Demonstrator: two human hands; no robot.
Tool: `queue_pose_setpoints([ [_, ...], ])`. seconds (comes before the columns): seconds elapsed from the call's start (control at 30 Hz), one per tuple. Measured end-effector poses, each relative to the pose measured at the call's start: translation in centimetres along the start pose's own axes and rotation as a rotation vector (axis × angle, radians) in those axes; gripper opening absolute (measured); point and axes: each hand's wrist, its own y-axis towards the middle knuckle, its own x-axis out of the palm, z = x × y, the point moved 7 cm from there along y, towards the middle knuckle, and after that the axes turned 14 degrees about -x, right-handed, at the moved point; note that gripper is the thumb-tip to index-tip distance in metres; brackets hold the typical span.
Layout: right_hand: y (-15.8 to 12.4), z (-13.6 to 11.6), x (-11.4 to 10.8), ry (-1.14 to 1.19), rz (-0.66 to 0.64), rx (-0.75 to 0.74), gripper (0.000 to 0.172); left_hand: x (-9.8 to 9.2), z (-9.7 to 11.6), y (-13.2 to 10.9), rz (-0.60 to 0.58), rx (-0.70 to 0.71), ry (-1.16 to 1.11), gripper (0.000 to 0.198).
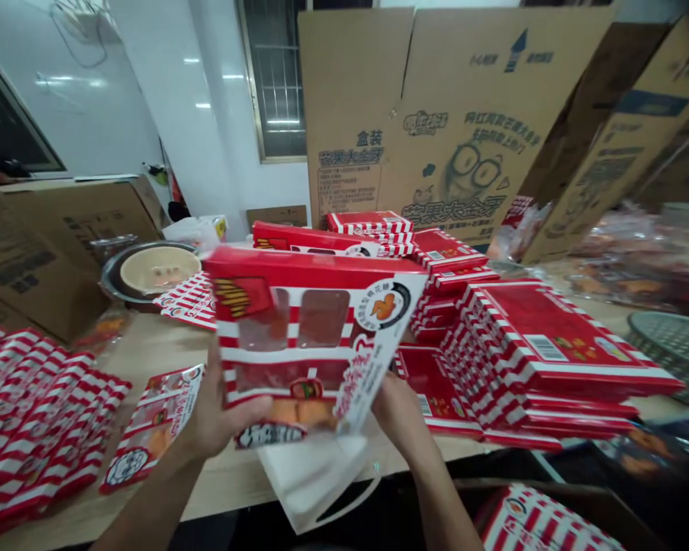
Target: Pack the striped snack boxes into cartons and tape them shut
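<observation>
A red-and-white snack box (321,321) with clear windows is held up in front of me, tilted, its printed front facing me. My left hand (223,417) grips its lower left side, thumb across the front. At the lower right edge, my right hand (399,409) is closed on the box, its fingertips hidden behind it. Below the box is a white soft thing (315,478) with a thin loop, partly covered. One flat box (155,428) lies on the table left of my left hand. Stacked red boxes (551,337) stand to the right of my right hand.
Striped flat boxes (40,428) lie in a row at the left. Behind them sits a beige bowl (161,268) in a dark basin. Large cardboard cartons (436,115) rise at the back. A green basket (674,344) is at the right, and an open carton holds more boxes (545,524) below.
</observation>
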Motion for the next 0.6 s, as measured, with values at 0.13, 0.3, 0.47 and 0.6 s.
queue_pose_setpoints([
  [0.13,-0.6,1.2,0.6,0.063,0.043,0.045,0.047,0.0,1.4,2.2,0.088,0.46,0.63,0.081],
  [0.3,-1.8,2.1,1.9,0.113,0.024,0.122,0.05,1.3,-0.9,4.6,-0.192,0.362,1.135,0.069],
  [0.47,-2.5,2.0,2.8,0.136,0.072,0.125,0.05,1.8,0.0,5.3,-0.39,0.314,1.314,0.072],
  [0.6,-2.8,2.3,3.0,0.107,0.071,0.161,0.047,1.0,0.1,4.6,-0.423,0.33,1.305,0.071],
])
